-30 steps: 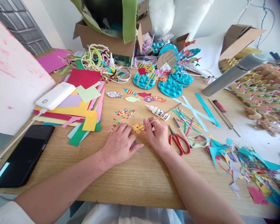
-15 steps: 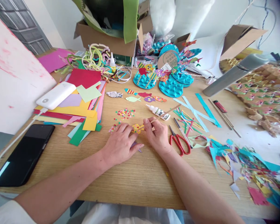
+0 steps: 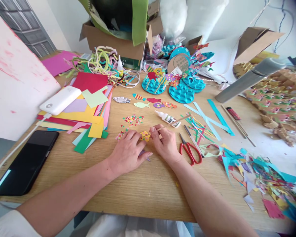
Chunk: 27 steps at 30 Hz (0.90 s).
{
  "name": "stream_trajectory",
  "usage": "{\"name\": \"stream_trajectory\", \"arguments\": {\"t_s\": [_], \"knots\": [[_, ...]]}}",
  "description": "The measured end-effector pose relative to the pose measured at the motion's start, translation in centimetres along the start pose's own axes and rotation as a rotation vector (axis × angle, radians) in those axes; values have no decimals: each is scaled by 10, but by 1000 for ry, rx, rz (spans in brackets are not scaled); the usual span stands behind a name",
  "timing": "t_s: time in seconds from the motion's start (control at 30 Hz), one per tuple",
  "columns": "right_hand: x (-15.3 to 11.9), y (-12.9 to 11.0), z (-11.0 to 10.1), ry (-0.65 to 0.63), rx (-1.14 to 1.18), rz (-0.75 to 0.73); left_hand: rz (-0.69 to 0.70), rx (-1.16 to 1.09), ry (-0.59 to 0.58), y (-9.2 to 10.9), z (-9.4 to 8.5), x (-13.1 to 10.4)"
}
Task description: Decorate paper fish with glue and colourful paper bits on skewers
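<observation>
My right hand (image 3: 165, 143) pinches a thin wooden stick (image 3: 181, 119), slanted with its lower tip at a small yellow paper fish (image 3: 145, 136) dotted with coloured bits. Beside that fish my left hand (image 3: 128, 151) lies palm down, fingertips at its left edge and thumb stretched apart. A purple scrap (image 3: 148, 159) peeks out under the left thumb. Tiny coloured paper pieces (image 3: 133, 119) are heaped just beyond the left fingers. Behind the right hand lies a white glue bottle (image 3: 168, 118). Red-handled scissors (image 3: 190, 152) and a pen-like craft knife (image 3: 193, 140) rest to its right.
Several finished paper fish (image 3: 141, 105) lie farther back, before blue egg-tray discs (image 3: 181, 93). Stacked coloured paper (image 3: 88, 113), a power bank (image 3: 60, 100) and a phone (image 3: 27, 161) occupy the left. Paper strips (image 3: 207, 118), scraps (image 3: 268, 177) and a grey bottle (image 3: 246, 82) are at right.
The stick's tip has shifted slightly left across the yellow fish, and the stick lies a little flatter. My left hand stays in place.
</observation>
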State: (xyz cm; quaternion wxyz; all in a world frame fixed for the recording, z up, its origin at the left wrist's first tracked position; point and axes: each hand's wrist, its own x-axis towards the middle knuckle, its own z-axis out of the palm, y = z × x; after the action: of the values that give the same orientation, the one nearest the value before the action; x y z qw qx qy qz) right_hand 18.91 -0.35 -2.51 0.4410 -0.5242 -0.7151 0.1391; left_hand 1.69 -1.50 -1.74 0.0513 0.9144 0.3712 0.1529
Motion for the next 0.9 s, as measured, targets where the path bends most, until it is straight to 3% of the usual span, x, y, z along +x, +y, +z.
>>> {"name": "stream_trajectory", "arguments": {"t_s": [0.2, 0.27, 0.5, 0.73, 0.9], "knots": [[1, 3, -7, 154, 107, 122, -7, -19, 23, 0, -1, -1], [3, 6, -10, 145, 128, 138, -10, -37, 55, 0, -2, -1], [10, 19, -13, -50, -84, 13, -79, -115, 113, -3, -3, 1], [12, 24, -16, -278, -236, -41, -152, -23, 181, -9, 1, 1], [12, 24, -13, -318, -268, -37, -141, -5, 184, -10, 4, 0]]}}
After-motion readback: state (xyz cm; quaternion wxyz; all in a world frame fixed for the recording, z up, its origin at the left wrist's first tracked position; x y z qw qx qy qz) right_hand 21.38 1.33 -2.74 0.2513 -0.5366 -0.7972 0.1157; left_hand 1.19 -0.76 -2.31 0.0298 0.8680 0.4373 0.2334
